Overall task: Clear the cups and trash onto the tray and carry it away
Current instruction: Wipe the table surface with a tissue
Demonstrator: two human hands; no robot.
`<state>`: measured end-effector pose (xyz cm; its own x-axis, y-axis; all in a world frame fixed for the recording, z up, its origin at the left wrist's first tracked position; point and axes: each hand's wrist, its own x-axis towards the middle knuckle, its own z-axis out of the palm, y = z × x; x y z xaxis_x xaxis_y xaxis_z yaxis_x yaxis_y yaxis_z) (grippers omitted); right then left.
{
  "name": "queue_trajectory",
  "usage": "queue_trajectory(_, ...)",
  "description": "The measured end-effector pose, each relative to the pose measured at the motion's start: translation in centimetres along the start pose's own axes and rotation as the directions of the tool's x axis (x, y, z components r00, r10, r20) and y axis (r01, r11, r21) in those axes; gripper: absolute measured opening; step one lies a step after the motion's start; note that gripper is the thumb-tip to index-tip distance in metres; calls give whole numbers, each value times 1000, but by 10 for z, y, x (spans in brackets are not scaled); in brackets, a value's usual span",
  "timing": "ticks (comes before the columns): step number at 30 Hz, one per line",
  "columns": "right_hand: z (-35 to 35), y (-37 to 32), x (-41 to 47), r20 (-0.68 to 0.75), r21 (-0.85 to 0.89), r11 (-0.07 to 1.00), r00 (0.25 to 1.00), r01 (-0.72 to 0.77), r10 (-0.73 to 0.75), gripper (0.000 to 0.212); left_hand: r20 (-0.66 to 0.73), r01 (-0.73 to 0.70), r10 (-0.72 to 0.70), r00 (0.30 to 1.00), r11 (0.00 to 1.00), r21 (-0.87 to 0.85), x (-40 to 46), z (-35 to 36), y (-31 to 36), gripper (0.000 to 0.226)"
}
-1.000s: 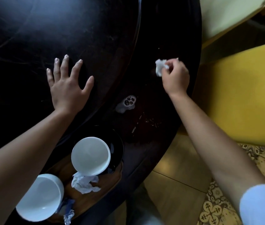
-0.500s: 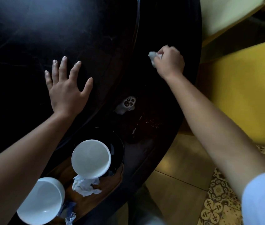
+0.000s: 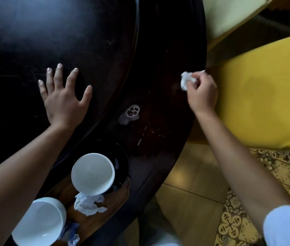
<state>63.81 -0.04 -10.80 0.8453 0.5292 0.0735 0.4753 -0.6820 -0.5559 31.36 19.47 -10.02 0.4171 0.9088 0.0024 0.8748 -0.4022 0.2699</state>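
Note:
My right hand (image 3: 202,95) pinches a crumpled white tissue (image 3: 186,81) just above the dark table's right edge (image 3: 185,130). My left hand (image 3: 62,98) lies flat on the tabletop with its fingers spread. Near me, a brown wooden tray (image 3: 117,196) carries a white cup (image 3: 92,174) on a black saucer (image 3: 123,157), a second white cup (image 3: 39,221) at the lower left, and a wad of white tissue (image 3: 89,204) between them. A small foamy spill (image 3: 131,113) and some crumbs (image 3: 141,139) sit on the table between my hands.
A yellow seat cushion (image 3: 258,96) stands close beside the table on the right, with a paler one (image 3: 229,15) behind it. Below are beige floor tiles (image 3: 194,183) and a patterned tile strip (image 3: 233,222). A blue-and-white wrapper (image 3: 72,237) lies at the tray's near end.
My right hand, still holding the tissue, has swept back to the right and toward me along the table's edge. My left hand stays flat on the table.

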Motion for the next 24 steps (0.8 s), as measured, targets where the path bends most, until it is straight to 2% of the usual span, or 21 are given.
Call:
queue_trajectory(3, 3, 14, 38, 37, -61, 989, 990, -134, 136, 28, -2, -2, 2, 1000, 1000, 0, 1, 0, 0, 66)
queue_trajectory(5, 5, 13, 37, 86, -114, 984, 985, -140, 150, 26, -3, 2, -2, 1000, 1000, 3, 1, 1, 0, 66)
queue_trajectory(7, 8, 1, 16, 138, -150, 986, 986, -69, 90, 25, -4, 4, -4, 1000, 1000, -2, 1, 0, 0, 65)
queue_trajectory(9, 13, -12, -18, 233, -139, 988, 972, 71, -37, 23, -4, 2, -2, 1000, 1000, -5, 1, 0, 0, 65)
queue_trajectory(12, 17, -26, -61, 383, -51, 960, 894, 274, -235, 16, -8, 3, -3, 1000, 1000, -10, 1, 0, 0, 65)
queue_trajectory(14, 16, -27, -52, 358, 15, 959, 894, 283, -269, 13, -12, 2, -2, 1000, 1000, -11, 1, 0, 0, 65)
queue_trajectory(16, 18, -24, -19, 256, 58, 966, 932, 250, -256, 13, -10, 0, 0, 1000, 1000, -9, 1, 0, 0, 65)
queue_trajectory(19, 23, -23, 44, 127, 35, 975, 966, 221, -224, 18, -13, 0, 0, 1000, 1000, -10, 0, 1, -1, 64)
queue_trajectory(21, 30, -28, 80, 94, -4, 970, 966, 242, -241, 23, -13, -1, 1, 1000, 1000, -9, 0, 2, 0, 64)
queue_trajectory(24, 44, -41, 113, 120, -60, 960, 957, 273, -264, 27, -15, 1, -1, 1000, 1000, -1, 1, 2, -1, 64)
